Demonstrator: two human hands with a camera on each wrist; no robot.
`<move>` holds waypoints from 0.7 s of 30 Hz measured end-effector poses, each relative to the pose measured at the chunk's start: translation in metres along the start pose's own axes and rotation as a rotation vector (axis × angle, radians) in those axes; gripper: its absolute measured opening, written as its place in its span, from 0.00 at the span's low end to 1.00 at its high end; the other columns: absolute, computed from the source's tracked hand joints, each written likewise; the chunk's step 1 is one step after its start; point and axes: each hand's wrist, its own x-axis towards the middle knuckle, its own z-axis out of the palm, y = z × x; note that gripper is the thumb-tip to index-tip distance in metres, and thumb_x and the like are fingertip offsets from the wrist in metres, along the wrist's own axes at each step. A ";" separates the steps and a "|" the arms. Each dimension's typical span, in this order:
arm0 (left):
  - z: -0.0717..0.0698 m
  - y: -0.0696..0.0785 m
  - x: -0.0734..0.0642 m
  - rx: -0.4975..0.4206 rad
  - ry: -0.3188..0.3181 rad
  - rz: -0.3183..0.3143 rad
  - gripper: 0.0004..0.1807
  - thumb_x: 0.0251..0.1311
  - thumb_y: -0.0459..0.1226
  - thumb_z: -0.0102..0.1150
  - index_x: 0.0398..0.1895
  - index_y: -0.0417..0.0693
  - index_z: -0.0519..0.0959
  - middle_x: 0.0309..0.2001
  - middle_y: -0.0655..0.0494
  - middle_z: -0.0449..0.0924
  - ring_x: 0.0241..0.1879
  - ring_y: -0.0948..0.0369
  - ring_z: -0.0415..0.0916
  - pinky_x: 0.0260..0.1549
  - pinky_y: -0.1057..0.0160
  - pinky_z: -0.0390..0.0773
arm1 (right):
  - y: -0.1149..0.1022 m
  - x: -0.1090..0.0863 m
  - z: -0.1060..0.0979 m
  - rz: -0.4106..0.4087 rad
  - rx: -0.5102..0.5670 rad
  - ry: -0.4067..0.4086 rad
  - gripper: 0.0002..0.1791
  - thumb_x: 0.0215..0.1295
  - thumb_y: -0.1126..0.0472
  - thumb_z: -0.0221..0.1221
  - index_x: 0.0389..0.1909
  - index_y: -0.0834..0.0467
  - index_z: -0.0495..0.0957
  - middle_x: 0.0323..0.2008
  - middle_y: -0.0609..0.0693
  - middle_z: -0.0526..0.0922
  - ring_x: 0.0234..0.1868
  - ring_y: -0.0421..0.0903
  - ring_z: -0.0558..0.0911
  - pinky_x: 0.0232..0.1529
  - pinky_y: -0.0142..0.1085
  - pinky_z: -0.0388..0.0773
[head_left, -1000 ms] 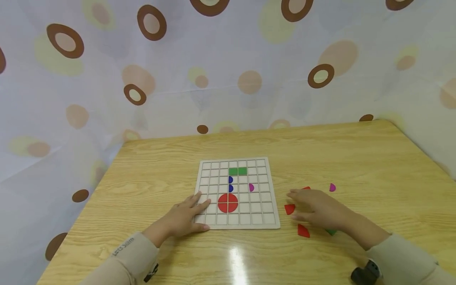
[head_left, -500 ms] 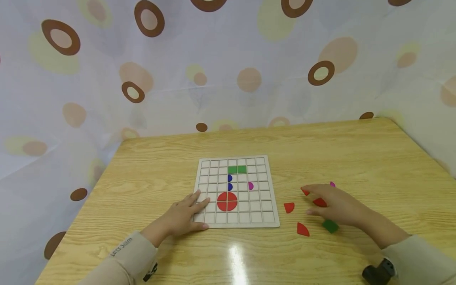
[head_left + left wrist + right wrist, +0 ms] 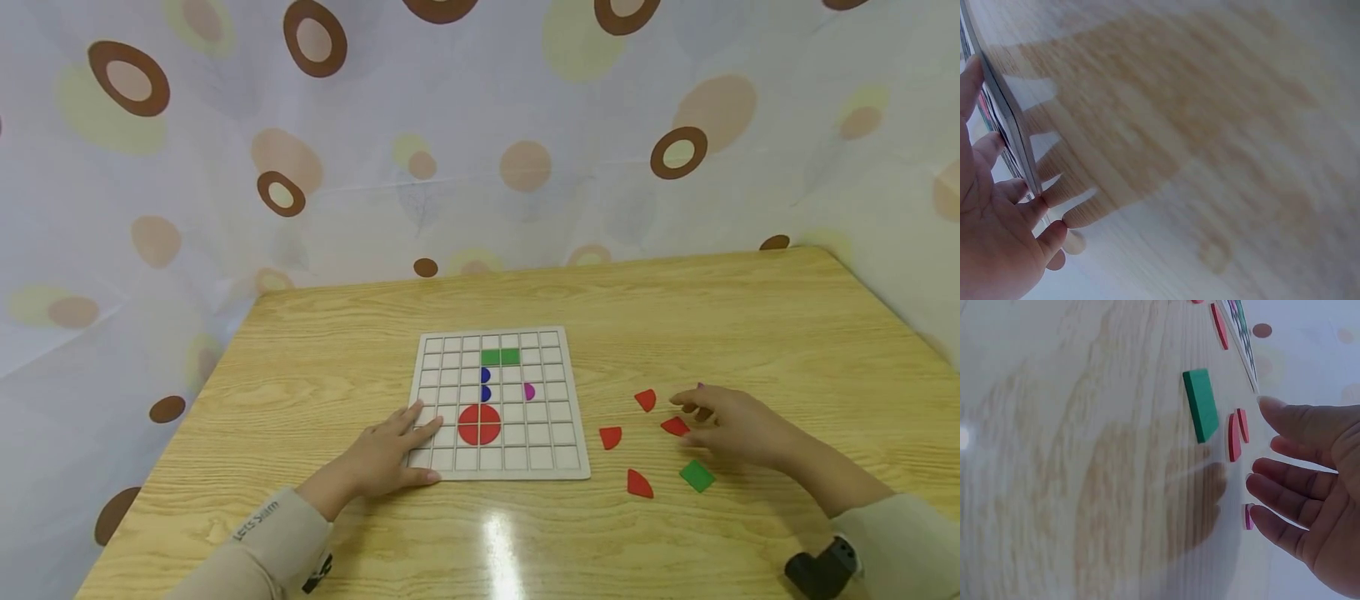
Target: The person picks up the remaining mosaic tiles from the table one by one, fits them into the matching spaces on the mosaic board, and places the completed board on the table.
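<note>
My left hand rests with spread fingers on the left front corner of a white grid board; the left wrist view shows its fingertips along the board's edge. Set in the board are a red circle of quarter pieces, two green squares, two blue half-circles and a magenta half-circle. My right hand hovers above the table, fingers loosely bent and holding nothing. Near its fingertips lie a red quarter-circle and a loose magenta half-circle, mostly hidden in the head view.
Between the board and my right hand lie more red quarter-circles, with a green square nearer me. The wooden table ends at a patterned cloth behind. A dark wrist camera sits at my right cuff.
My right hand has moved right, away from the board, over the loose pieces, uncovering red quarter-circles and the green square. My left hand stays on the board's corner.
</note>
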 end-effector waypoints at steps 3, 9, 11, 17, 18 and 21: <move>0.001 -0.001 0.000 0.000 -0.002 -0.002 0.39 0.49 0.60 0.48 0.64 0.60 0.54 0.66 0.50 0.41 0.63 0.50 0.39 0.54 0.46 0.51 | 0.005 0.001 0.002 0.000 -0.011 -0.001 0.26 0.47 0.60 0.63 0.45 0.71 0.70 0.37 0.58 0.76 0.36 0.51 0.75 0.34 0.42 0.72; 0.001 -0.003 0.000 0.000 0.001 0.005 0.39 0.49 0.61 0.47 0.64 0.61 0.53 0.66 0.50 0.40 0.63 0.50 0.39 0.54 0.45 0.51 | 0.013 0.007 0.003 0.014 -0.058 0.002 0.20 0.47 0.61 0.63 0.39 0.69 0.74 0.29 0.46 0.74 0.31 0.43 0.72 0.31 0.37 0.71; 0.000 -0.003 0.000 -0.003 0.002 0.008 0.39 0.49 0.61 0.47 0.64 0.61 0.53 0.66 0.50 0.41 0.63 0.50 0.39 0.54 0.45 0.51 | 0.015 0.009 0.004 0.024 -0.061 0.001 0.19 0.47 0.61 0.63 0.39 0.69 0.74 0.29 0.46 0.74 0.30 0.43 0.72 0.31 0.37 0.71; 0.001 -0.002 0.001 0.002 0.001 0.006 0.39 0.49 0.61 0.47 0.64 0.61 0.54 0.66 0.50 0.41 0.63 0.49 0.40 0.53 0.45 0.51 | 0.016 0.013 0.004 0.027 -0.064 0.004 0.15 0.47 0.61 0.63 0.34 0.67 0.75 0.28 0.46 0.75 0.29 0.43 0.73 0.30 0.38 0.70; 0.001 -0.002 0.001 0.002 0.000 0.004 0.39 0.49 0.61 0.47 0.64 0.61 0.54 0.66 0.50 0.41 0.63 0.49 0.40 0.53 0.45 0.51 | 0.016 0.014 0.004 0.025 -0.067 0.003 0.14 0.47 0.61 0.63 0.33 0.66 0.75 0.28 0.46 0.75 0.29 0.43 0.73 0.30 0.38 0.71; 0.002 -0.002 0.001 0.002 0.000 0.001 0.39 0.49 0.61 0.47 0.64 0.61 0.54 0.66 0.50 0.41 0.63 0.50 0.40 0.53 0.45 0.51 | 0.015 0.016 0.004 0.021 -0.068 -0.002 0.12 0.46 0.62 0.63 0.30 0.64 0.75 0.27 0.46 0.74 0.29 0.42 0.73 0.30 0.38 0.71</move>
